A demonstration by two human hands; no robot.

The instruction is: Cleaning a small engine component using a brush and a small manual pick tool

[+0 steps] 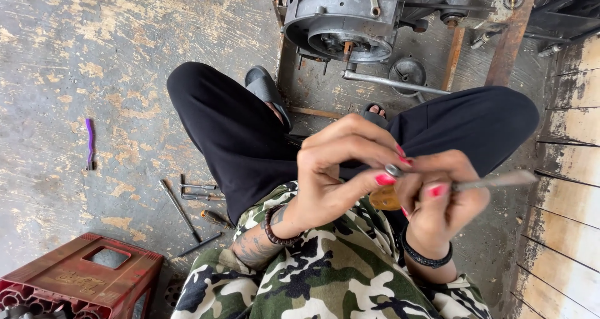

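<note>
Big grey engine casing [340, 25] sits on the concrete floor [94, 56] at the far edge, past the knees. A red plastic stool [75, 278] is at the near left corner, loose tools [190, 209] beside it. Over the lap, right hand [444, 209] has its grip closed round a screwdriver [494, 181], and left hand [337, 169] pinches a tiny metal part [394, 169] at its handle end.

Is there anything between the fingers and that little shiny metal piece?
No. The left hand pinches the small metal piece directly between its fingertips, right beside the right hand, which grips a screwdriver with an amber handle. Nothing visible lies between either hand and what it holds.
</note>
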